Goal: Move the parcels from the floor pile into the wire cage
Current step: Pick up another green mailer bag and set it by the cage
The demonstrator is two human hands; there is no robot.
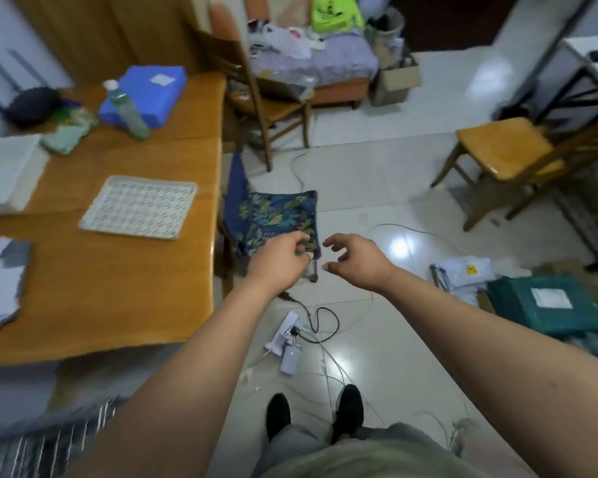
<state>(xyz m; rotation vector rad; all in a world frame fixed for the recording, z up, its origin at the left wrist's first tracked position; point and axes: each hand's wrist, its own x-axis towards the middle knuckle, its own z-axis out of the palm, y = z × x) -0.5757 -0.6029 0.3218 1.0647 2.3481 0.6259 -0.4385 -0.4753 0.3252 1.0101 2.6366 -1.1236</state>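
The parcel pile lies on the floor at the right: a dark green parcel (546, 307) with a white label, and a white parcel (463, 274) with a yellow sticker beside it. Both my arms reach forward over the floor. My left hand (282, 257) and my right hand (351, 258) hang side by side with loosely curled fingers and hold nothing. Both are well left of the parcels. At the bottom left, grey wire bars (42, 446) show, perhaps the cage; blur hides the detail.
A wooden table (118, 288) with a white tray (139, 208), a bottle and a blue box fills the left. A stool with a blue leaf-print cushion (277, 219) stands under my hands. Cables and a power strip (289, 336) lie near my feet. Wooden chairs stand behind and right.
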